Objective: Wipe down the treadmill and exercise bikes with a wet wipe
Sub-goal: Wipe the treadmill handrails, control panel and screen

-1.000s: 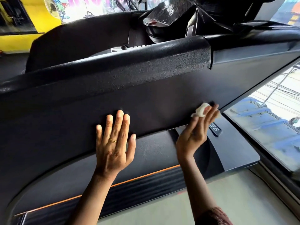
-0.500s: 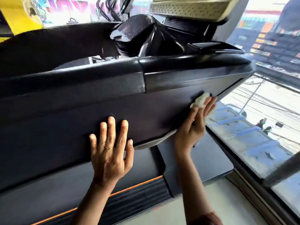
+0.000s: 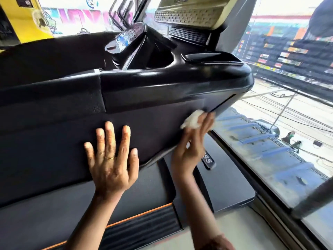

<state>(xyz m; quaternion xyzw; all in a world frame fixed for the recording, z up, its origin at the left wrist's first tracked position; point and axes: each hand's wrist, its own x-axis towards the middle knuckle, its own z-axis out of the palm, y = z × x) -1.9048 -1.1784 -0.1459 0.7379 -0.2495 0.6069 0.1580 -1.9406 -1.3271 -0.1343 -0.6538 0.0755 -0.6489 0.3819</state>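
**Treadmill side panel: wipe at the right end**

- Left hand [image 3: 111, 159]: flat on the treadmill's dark side panel [image 3: 54, 141], fingers straight and spread, ring [image 3: 109, 157] on one finger. It braces and holds nothing.
- Right hand [image 3: 191, 147]: motion-blurred. Its fingers are curled round a bunched white wet wipe [image 3: 192, 120] and press it to the panel near the right end, just under the glossy tray [image 3: 180, 82]. The finger layout behind the wipe is not readable.
- Likely step: wiping the panel face, right corner in hand. Which parts are already clean can't be told here.
- To do it well:
  - Open the wad flatter, since a ball gives only a narrow contact strip.
  - Run long overlapping strokes along the panel, then trace its lower lip.
  - Shift the bracing hand so its patch gets covered too.
  - The textured pad [image 3: 54, 98] probably needs firmer pressure.
- Watch-out: go light on moisture near the console keys [image 3: 189, 17].
- No exercise bike is identifiable in view.
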